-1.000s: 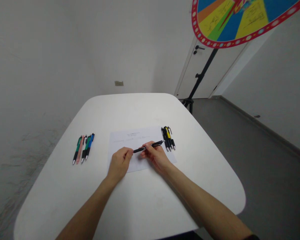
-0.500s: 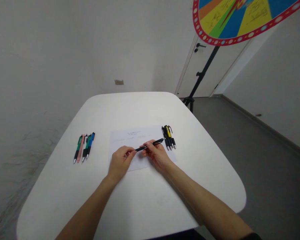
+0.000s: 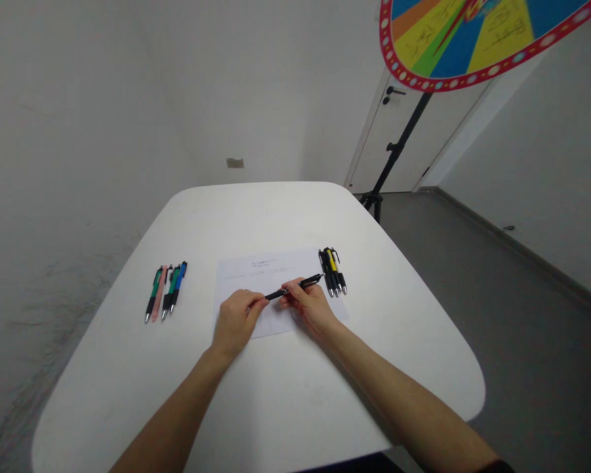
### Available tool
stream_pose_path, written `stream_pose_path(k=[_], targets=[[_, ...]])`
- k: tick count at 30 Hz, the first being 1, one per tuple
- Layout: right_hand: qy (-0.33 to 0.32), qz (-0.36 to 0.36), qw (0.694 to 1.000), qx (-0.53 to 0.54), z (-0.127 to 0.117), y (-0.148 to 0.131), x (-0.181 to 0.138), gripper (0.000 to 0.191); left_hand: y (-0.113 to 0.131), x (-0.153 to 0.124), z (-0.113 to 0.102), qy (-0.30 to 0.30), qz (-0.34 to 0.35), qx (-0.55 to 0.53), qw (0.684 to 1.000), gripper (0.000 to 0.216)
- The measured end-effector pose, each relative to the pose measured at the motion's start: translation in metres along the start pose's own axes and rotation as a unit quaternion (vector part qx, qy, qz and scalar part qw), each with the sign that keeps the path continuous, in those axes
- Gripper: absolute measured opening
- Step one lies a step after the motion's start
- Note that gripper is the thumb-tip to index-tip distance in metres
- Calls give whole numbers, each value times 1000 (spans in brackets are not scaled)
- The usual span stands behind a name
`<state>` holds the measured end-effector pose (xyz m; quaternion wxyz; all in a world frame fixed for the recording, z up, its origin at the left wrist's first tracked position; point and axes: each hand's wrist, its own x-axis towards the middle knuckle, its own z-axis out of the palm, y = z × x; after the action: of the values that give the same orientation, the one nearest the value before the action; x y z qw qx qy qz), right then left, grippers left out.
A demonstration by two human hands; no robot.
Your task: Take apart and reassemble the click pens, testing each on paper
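A black pen is held slantwise above a white sheet of paper, its clip end up to the right. My left hand pinches the pen's lower left end between thumb and fingers. Around its middle, the fingers of my right hand are closed. The sheet bears a few printed lines at the top and faint writing below; both hands cover part of it. Just right of the pen's end lies a row of pens, black ones and a yellow one.
Several pens in green, pink, white and blue lie side by side on the left of the white table. Behind the table's right side, a colourful prize wheel stands on a black tripod, near a white door.
Both hands stay almost in place on the pen. The right fingers have shifted slightly along it; the pens on the table have not moved.
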<state>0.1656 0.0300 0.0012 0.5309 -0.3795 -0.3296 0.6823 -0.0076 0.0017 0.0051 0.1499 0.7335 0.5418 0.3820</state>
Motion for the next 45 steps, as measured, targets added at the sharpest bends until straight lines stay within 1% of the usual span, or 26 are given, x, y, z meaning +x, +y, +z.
stream_pose_path(k=[7, 9, 12, 13, 16, 19, 21, 24, 26, 27, 30, 32, 39, 45], targets=[[7, 0, 1000, -16, 0, 1, 0, 37, -5, -1, 1, 30, 72, 46, 996, 24], [10, 4, 1000, -11, -1, 2, 0, 36, -5, -1, 2, 28, 83, 50, 995, 24], [20, -4, 1000, 10, -1, 1, 0, 34, -5, -1, 5, 22, 81, 53, 995, 21], [24, -13, 999, 22, -2, 0, 0, 32, -5, -1, 5, 22, 78, 57, 995, 22], [37, -39, 996, 67, -4, -7, 2, 24, -5, -1, 6, 22, 62, 87, 994, 37], [38, -37, 991, 126, -8, -15, 7, 14, -8, -1, 5, 12, 56, 130, 990, 37], [30, -37, 986, 163, -11, -20, 10, 12, -11, -2, 4, -4, 52, 171, 984, 39], [30, -43, 976, 211, -16, -27, 13, 17, -16, -4, 6, -42, 33, 242, 969, 48], [29, -34, 971, 234, -19, -32, 12, 18, -17, -6, 8, -67, 18, 275, 959, 54], [26, -28, 971, 237, -20, -35, 11, 23, -18, -6, 8, -78, 13, 285, 955, 55], [19, -21, 972, 232, -22, -41, 7, 54, -18, -7, 10, -102, 2, 302, 948, 56], [18, -17, 975, 223, -22, -44, 5, 62, -18, -8, 10, -109, -1, 305, 946, 56], [9, -32, 976, 213, -22, -45, 4, 63, -21, -9, 11, -104, -2, 286, 953, 55], [7, -21, 972, 232, -22, -43, 5, 62, -20, -8, 10, -110, -5, 295, 949, 55]])
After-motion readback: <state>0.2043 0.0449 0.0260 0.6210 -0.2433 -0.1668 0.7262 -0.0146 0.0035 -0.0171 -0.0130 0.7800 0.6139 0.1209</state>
